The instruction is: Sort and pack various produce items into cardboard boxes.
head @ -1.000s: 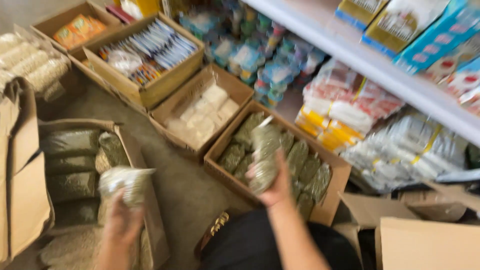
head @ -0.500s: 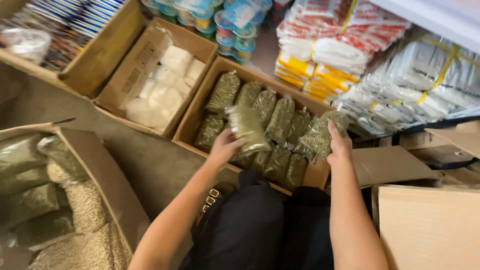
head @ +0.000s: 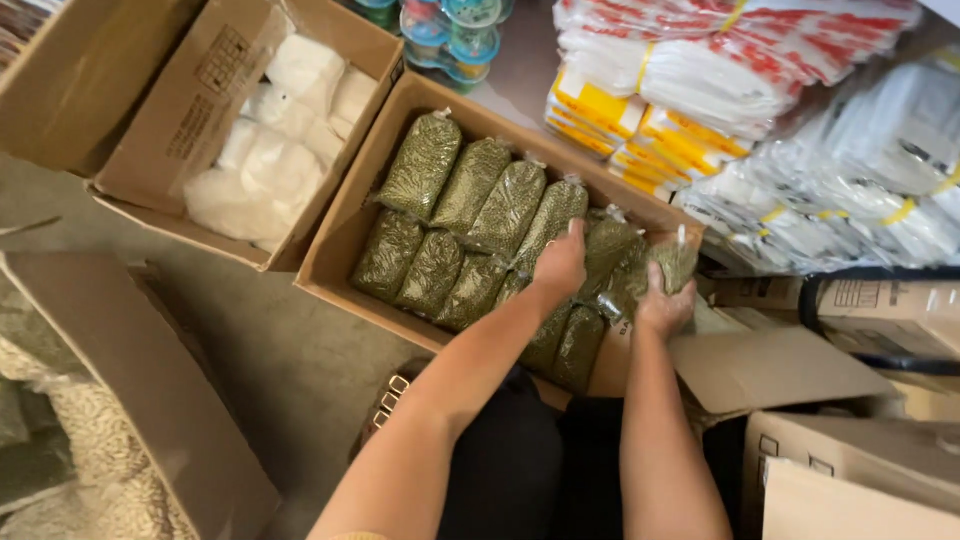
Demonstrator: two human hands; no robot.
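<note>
1. You are reaching with both hands into an open cardboard box sitting on the floor; it is packed with clear bags of green grain lying in two rows.
2. Your left hand is pressing down on the bags near the middle of the box, its fingers held together and curled over a bag's top edge.
3. Your right hand is working at the box's right end, its fingers wrapped around one green bag standing against the end wall.
4. Just left of this box, another open carton is holding bags of white grain.
5. At your far left, a third carton is showing bags of pale grain.
6. Beyond the green bags, stacked packets in red, white and yellow wrapping are lying beside the box.
</note>
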